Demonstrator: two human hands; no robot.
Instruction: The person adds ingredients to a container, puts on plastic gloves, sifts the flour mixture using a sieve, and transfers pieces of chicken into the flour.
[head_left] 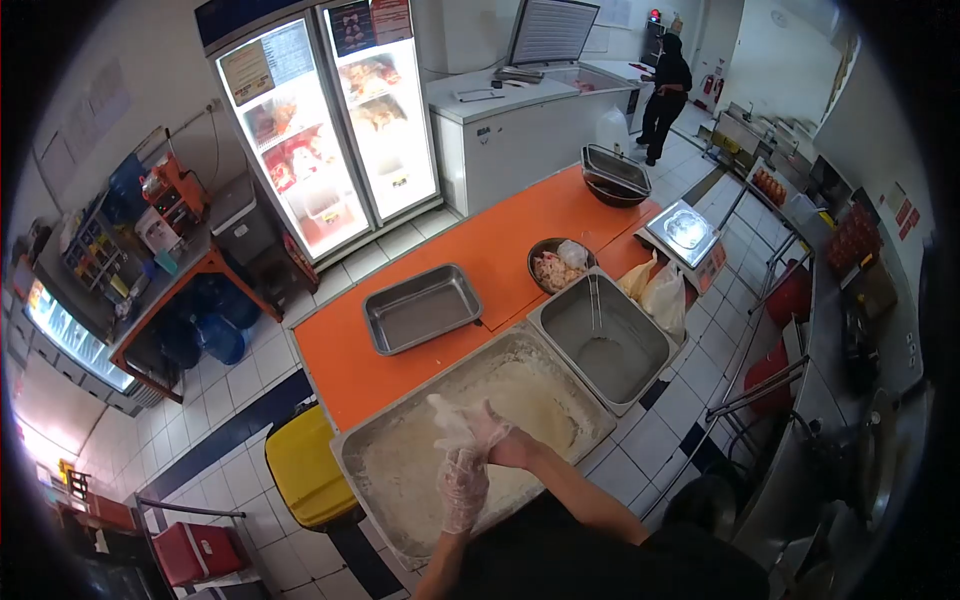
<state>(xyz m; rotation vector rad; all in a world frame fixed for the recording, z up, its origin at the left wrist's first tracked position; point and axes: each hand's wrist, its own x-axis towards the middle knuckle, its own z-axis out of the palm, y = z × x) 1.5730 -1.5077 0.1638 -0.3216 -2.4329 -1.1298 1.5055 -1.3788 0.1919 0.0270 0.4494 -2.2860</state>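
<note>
Clear plastic gloves cover both hands, which meet above a large metal tray (380,455) of pale flour (540,400). My left hand (465,485) is upright at the tray's middle, touching the other hand; its fingers are hard to make out. My right hand (490,435) reaches in from the right, its fingers pressed against the left glove around whitish, loose plastic. Whether anything else lies between the hands cannot be seen. Right of the tray is a deep metal basin (640,345) with a wire-handled strainer (598,315). Behind it stands a bowl of raw meat pieces (552,270).
An empty metal pan (422,310) sits on the orange table (340,350). Further back are dark stacked containers (615,175) and a scale (685,235). A yellow bin (305,470) stands left of the tray. A person in dark clothes (668,95) is by the chest freezer (540,135).
</note>
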